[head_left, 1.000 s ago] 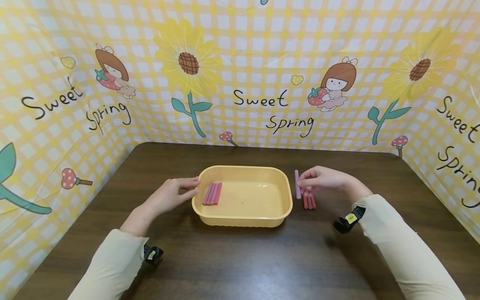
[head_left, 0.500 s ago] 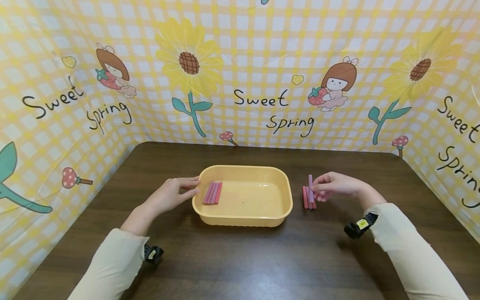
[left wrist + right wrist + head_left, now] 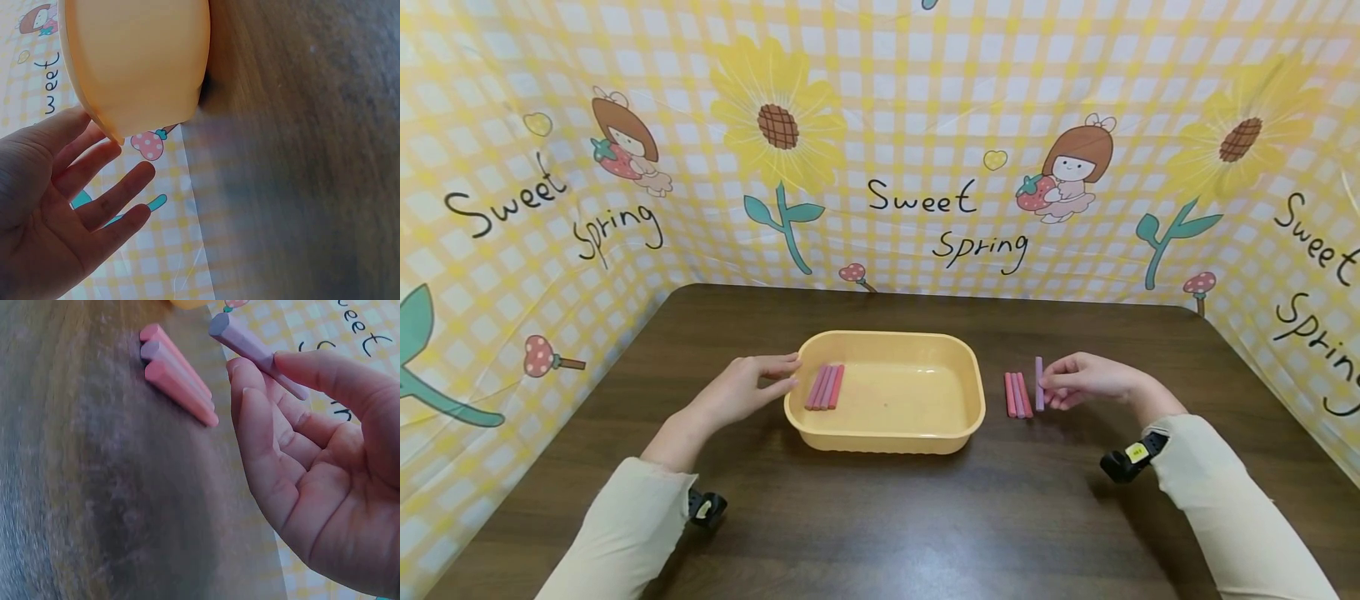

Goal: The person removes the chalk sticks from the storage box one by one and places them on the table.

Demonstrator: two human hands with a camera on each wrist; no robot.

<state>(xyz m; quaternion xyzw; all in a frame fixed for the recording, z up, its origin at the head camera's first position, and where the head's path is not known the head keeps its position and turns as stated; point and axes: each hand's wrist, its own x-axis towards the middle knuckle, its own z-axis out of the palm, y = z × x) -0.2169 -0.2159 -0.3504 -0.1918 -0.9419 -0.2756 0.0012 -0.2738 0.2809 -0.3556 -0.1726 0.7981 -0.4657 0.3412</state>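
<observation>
Just right of three sticks laid side by side, a purple stick is pinched between the thumb and fingers of the right hand. Farther left, a yellow tray is set on the dark table, with four sticks lined up at its left end. Its left rim is touched by the left hand, its fingers loosely spread.
</observation>
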